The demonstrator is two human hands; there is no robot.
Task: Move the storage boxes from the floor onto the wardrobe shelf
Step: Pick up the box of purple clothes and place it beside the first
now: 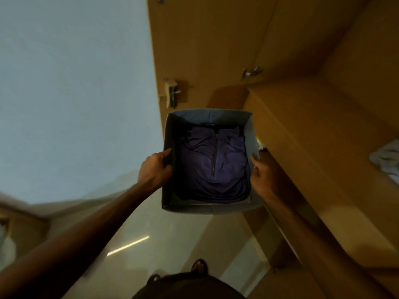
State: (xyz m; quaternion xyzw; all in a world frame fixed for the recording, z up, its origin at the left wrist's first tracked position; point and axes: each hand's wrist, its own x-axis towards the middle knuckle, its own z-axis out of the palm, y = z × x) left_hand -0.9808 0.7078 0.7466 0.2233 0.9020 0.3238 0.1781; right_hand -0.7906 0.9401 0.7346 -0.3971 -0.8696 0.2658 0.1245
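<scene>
grey open-top storage box (210, 209) held up off floor (172, 240), just beside wooden wardrobe shelf (302, 134). folded purple zip garment (213, 167) inside. left hand (155, 167) grips left wall; right hand (262, 175) grips right wall. feet in sandals (199, 266) below.

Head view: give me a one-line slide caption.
Left hand and right hand hold a box with a purple top above the floor beside the wardrobe.
</scene>
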